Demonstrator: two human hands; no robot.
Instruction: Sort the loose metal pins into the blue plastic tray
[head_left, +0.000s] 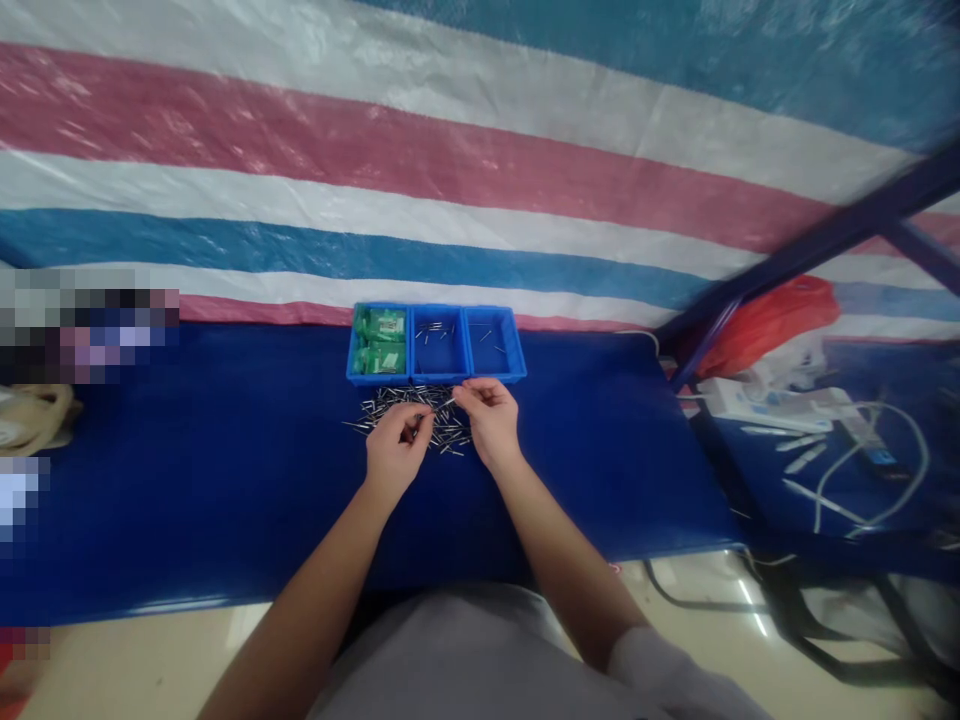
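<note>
Over a pile of thin, shiny metal rods (386,398), my two hands are close together. My left hand (397,445) is closed in a pinch, thumb against curled fingers. Between the thumb and forefinger of my right hand (491,415) is a small thin metal rod, its light end pointing toward my left fingertips. The left fingers seem to pinch its other end, though that contact is too small to see well. Just behind the pile stands a blue three-compartment tray (436,380). Green packets (386,325) fill its left compartment; a few thin rods lie in the middle and right ones.
A blue-covered table (247,450) extends to both sides, with a striped plastic sheet (450,150) behind. At right, a power strip (772,405), cables and a red bag (780,320) lie beyond a dark metal frame (705,345). A beige object (37,420) sits far left.
</note>
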